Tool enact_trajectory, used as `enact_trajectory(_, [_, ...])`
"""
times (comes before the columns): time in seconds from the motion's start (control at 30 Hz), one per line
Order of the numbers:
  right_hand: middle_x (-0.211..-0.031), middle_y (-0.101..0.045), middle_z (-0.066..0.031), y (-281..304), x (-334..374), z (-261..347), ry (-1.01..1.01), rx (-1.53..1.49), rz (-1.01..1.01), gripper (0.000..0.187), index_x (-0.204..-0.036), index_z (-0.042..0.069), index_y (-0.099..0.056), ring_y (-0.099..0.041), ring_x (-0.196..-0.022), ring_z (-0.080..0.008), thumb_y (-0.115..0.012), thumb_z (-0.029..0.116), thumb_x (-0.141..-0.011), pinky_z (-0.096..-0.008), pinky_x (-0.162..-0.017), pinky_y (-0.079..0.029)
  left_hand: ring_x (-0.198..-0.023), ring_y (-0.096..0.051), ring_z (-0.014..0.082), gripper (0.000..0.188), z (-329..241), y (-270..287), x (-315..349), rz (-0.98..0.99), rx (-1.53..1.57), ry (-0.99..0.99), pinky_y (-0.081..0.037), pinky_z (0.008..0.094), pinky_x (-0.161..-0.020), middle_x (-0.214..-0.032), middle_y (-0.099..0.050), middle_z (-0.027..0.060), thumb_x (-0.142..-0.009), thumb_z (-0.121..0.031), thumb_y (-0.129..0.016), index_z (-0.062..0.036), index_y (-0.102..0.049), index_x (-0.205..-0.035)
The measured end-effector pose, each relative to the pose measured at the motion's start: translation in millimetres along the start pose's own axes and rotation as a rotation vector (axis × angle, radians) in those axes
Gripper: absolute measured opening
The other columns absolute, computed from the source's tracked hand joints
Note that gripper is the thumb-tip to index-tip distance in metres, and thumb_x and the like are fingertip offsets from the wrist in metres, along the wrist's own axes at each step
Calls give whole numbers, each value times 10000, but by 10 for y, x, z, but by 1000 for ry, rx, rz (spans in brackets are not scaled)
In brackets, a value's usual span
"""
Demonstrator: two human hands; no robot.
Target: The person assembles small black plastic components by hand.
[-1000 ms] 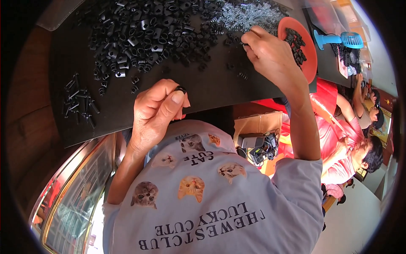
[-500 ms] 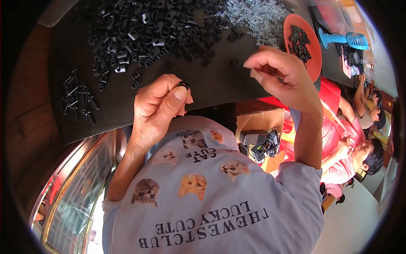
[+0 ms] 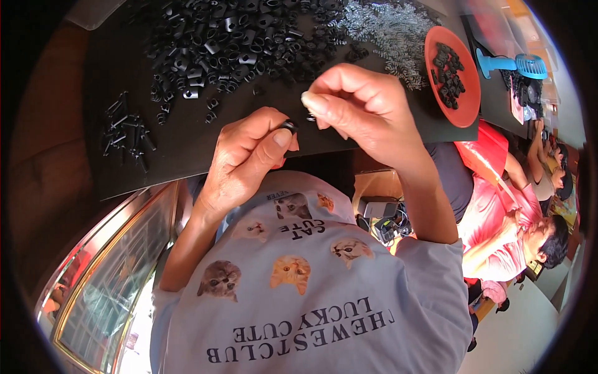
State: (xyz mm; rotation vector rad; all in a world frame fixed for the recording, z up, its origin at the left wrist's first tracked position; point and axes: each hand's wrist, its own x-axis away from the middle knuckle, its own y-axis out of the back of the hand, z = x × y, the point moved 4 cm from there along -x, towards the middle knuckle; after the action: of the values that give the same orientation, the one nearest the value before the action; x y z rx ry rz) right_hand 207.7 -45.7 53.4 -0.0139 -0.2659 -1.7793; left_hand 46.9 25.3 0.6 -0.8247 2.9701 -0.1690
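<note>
My left hand [image 3: 246, 156] is closed, with a small black plastic part [image 3: 288, 126] held between thumb and forefinger. Just to its right, my right hand [image 3: 361, 112] is also closed, pinching a tiny shiny metal spring [image 3: 310, 116] that mostly hides behind its fingertips. A narrow gap separates the spring from the black part. Beyond my hands spreads a big heap of hollow black plastic pieces [image 3: 212, 47] on the dark table [image 3: 174, 149]. A pile of small metal springs [image 3: 395, 40] lies at the far right of it.
An orange-red dish [image 3: 468, 93] with small black parts stands at the right, near a blue handheld fan [image 3: 529, 65]. Thin black pins [image 3: 126, 131] lie at the table's left. A person in pink [image 3: 492, 249] sits to my right. Below the table edge is a cardboard box [image 3: 374, 184].
My right hand has moved left, from near the dish to beside my left hand, bringing the spring close to the black part. My left hand keeps its hold.
</note>
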Motion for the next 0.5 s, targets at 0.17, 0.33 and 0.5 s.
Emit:
enact_trajectory(0.17, [-697, -631, -46, -159, -64, -66, 14, -129, 50, 196, -853, -37, -605, -640, -638, -106, -640, 124, -957, -246, -532, -478, -676, -542, 83, 244, 34, 7, -5, 69, -38, 22, -438, 226, -600, -869, -636, 50, -1014, -204, -497, 1, -627, -1034])
enact_trajectory(0.33, [-713, -635, -72, -283, -44, -127, 312, 7, -81, 130, -864, -20, -610, -650, -621, -138, -646, 81, -937, -275, -517, -494, -597, -517, 76, 208, 31, 18, -16, -63, 100, 60, -439, 234, -548, -778, -623, 31, -1011, -174, -542, 9, -613, -943])
enact_trajectory(0.5, [-779, -601, -90, -370, 71, -40, 689, 495, -141, 242, -1022, 1, -597, -634, -606, -241, -669, -32, -793, -327, -488, -513, -591, -507, 71, 215, 95, 69, 21, -70, 94, 25, -430, 226, -540, -761, -609, 21, -1017, -175, -536, 15, -615, -954])
